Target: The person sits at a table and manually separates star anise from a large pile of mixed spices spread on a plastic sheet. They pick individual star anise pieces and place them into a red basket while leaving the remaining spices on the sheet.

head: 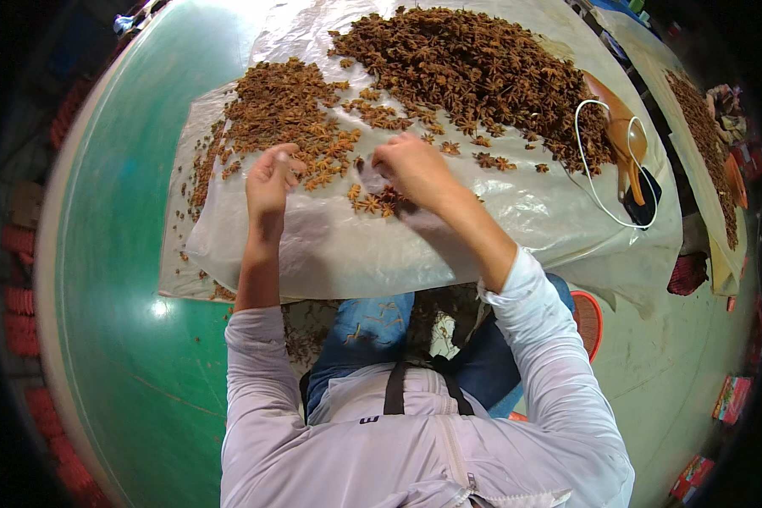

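My left hand point(272, 176) hovers at the near edge of a flat spread of dried star anise point(279, 105), its fingers curled and the thumb up. Whether it holds anything cannot be seen. To its right, my right hand point(413, 166) is blurred, palm down with bent fingers, and its fingertips are hidden. A small dark piece point(359, 165) shows just left of those fingers. Below them a small cluster of star anise point(373, 202) rests on the whitish plastic sheet point(355, 254). A larger, darker heap of star anise point(476, 70) rises beyond my right hand.
At the right, an orange-brown plastic scoop point(625, 133) leans by the heap, with a white cable point(584, 168) looped around a black phone-like object point(642, 198). A red-rimmed basket point(589, 324) stands beside my leg. Another sheet with star anise point(705, 146) lies farther right.
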{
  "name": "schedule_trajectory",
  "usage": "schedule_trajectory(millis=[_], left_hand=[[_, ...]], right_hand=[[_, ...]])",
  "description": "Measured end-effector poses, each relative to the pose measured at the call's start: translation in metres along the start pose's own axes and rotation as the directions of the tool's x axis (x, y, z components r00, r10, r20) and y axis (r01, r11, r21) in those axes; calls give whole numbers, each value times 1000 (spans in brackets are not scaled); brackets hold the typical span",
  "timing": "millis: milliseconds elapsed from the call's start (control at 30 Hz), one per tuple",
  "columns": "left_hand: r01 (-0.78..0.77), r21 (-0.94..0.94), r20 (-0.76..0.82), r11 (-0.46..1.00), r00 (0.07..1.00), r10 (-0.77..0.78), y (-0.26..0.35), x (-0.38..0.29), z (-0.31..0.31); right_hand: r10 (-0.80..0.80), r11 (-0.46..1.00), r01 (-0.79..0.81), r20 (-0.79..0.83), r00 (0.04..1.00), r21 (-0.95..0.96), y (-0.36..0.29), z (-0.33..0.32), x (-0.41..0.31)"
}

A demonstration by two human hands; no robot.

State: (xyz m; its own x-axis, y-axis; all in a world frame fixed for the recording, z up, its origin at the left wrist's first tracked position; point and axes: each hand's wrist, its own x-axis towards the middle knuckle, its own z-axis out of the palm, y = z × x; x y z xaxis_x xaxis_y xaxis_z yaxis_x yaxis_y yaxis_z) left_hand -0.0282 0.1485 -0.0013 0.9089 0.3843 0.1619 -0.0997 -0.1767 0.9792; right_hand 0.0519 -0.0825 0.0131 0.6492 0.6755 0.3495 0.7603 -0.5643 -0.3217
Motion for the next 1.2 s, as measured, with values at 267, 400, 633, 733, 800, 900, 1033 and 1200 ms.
schedule_trajectory(millis=[267, 400, 633, 733, 800, 900, 1033, 1200], left_hand=[[306, 137, 736, 942, 605, -304, 37, -113, 7], [-76, 290, 895, 954, 374, -242, 47, -126, 11], [29, 229, 461, 973, 877, -134, 32, -87, 56], [-628, 464, 502, 624, 767, 399, 13, -65, 106], [-643, 552, 518, 531, 764, 386, 1, -50, 120], [-585, 654, 444, 479, 810, 384, -13, -19, 113], [-602, 609, 393, 517, 795, 462, -18, 30, 115], [-712, 525, 568, 467, 701, 431, -15, 77, 172]], right_hand=[[-73, 973, 150, 386, 920, -174, -30, 39, 12], [-40, 999, 39, 23, 999, 21, -17, 8, 0], [-323, 688, 108, 170, 931, 717, 26, -60, -78], [340, 935, -354, -203, 918, -32, 78, -62, -43], [532, 769, -596, -287, 797, -230, 97, -46, -38], [459, 830, -522, -290, 840, -195, 106, -18, -39], [420, 894, -444, -228, 879, -64, 101, -10, -54], [345, 894, -438, -470, 812, -100, 111, -31, -51]])
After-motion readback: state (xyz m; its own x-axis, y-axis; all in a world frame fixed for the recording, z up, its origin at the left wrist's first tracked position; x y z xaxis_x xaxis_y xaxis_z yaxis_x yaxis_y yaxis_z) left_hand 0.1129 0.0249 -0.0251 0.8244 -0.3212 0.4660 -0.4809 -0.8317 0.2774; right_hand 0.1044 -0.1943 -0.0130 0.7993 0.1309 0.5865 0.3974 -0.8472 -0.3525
